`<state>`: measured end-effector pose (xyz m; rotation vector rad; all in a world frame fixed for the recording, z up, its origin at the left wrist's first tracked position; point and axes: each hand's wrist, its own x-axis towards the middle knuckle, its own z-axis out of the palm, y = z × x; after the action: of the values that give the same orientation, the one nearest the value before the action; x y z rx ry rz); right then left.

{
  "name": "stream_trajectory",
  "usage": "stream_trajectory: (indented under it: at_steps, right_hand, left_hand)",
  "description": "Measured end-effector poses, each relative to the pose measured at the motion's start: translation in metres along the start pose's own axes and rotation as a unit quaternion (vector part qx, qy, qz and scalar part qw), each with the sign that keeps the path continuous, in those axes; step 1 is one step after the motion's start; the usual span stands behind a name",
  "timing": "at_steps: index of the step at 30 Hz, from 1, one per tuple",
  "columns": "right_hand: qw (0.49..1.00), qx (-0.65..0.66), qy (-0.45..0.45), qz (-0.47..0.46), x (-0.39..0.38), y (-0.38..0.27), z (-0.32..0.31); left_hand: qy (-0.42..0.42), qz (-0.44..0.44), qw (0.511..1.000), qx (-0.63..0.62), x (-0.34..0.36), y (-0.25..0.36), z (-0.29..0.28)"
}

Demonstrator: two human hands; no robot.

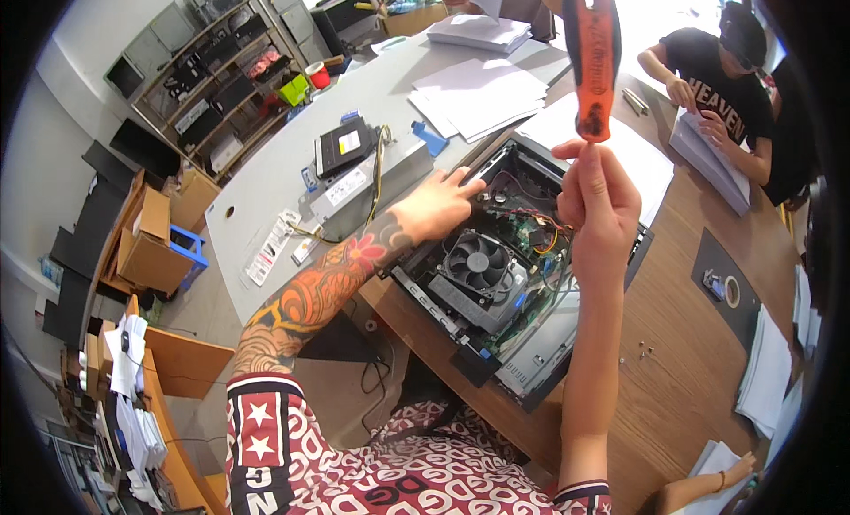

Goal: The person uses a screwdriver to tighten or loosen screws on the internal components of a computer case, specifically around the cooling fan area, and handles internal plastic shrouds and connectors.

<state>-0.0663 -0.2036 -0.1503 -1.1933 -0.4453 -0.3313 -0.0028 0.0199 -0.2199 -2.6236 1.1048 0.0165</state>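
An opened desktop computer case (531,373) lies on the brown table in front of me. Inside it sit a black cooling fan (479,261), green boards and coloured wires. My left hand (440,202) rests at the case's far left edge, fingers spread apart and gripping nothing that shows. Raised above the right side of the case, my right hand (599,189) pinches a screwdriver (595,68) low down, with its orange and black handle pointing up. The screwdriver's shank is mostly hidden by my fingers.
Left of the case are a metal power supply (367,185) and a black drive (346,146). Small screws (646,348) and a tape roll (731,291) lie to the right. Paper stacks (479,94) stand beyond. A co-worker (722,99) handles papers at the far right.
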Motion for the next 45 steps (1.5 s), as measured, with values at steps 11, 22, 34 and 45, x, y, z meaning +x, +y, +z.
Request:
stream_trajectory:
  at_steps: [11,22,34,45]
  right_hand:
    - [0.999,-0.018,-0.030,-0.014,-0.008,0.002,0.014]
    - [0.999,-0.038,0.003,-0.029,-0.007,-0.001,0.013]
    - [0.999,-0.038,0.005,-0.032,-0.004,0.001,0.009]
    - [0.999,-0.039,0.014,-0.032,-0.004,0.003,0.008]
  left_hand:
    - [-0.069,-0.128,0.988,0.046,0.024,0.017,-0.007]
    - [-0.049,-0.108,0.992,-0.042,0.018,0.008,-0.003]
    - [-0.026,-0.067,0.997,-0.032,0.015,0.002,0.002]
    - [-0.036,-0.097,0.993,-0.057,0.017,0.009,-0.002]
